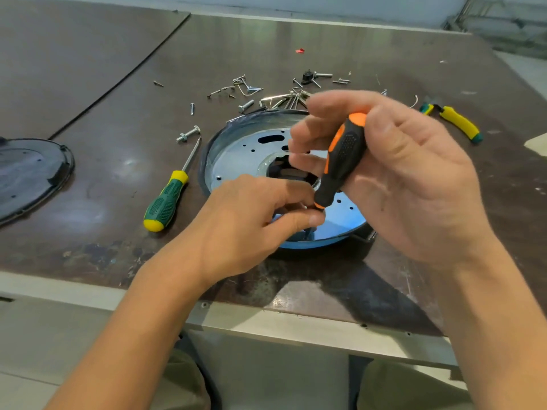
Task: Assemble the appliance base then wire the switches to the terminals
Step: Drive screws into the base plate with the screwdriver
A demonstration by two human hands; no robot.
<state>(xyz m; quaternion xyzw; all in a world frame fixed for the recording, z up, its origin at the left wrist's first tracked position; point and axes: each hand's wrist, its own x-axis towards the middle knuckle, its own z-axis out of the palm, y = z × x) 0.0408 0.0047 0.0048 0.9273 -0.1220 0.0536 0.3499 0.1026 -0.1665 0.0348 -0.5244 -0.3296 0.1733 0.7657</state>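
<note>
Hands around orange-black screwdriver

The right hand grips an orange-black screwdriver upright over the metal base plate; the left hand pinches at its tip, at the plate's 5 o'clock rim.

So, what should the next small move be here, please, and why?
Probably start turning the orange screwdriver: the right hand grips it tip-down at the metal plate's near rim, and the left hand pinches at its tip, seemingly steadying it.
</note>
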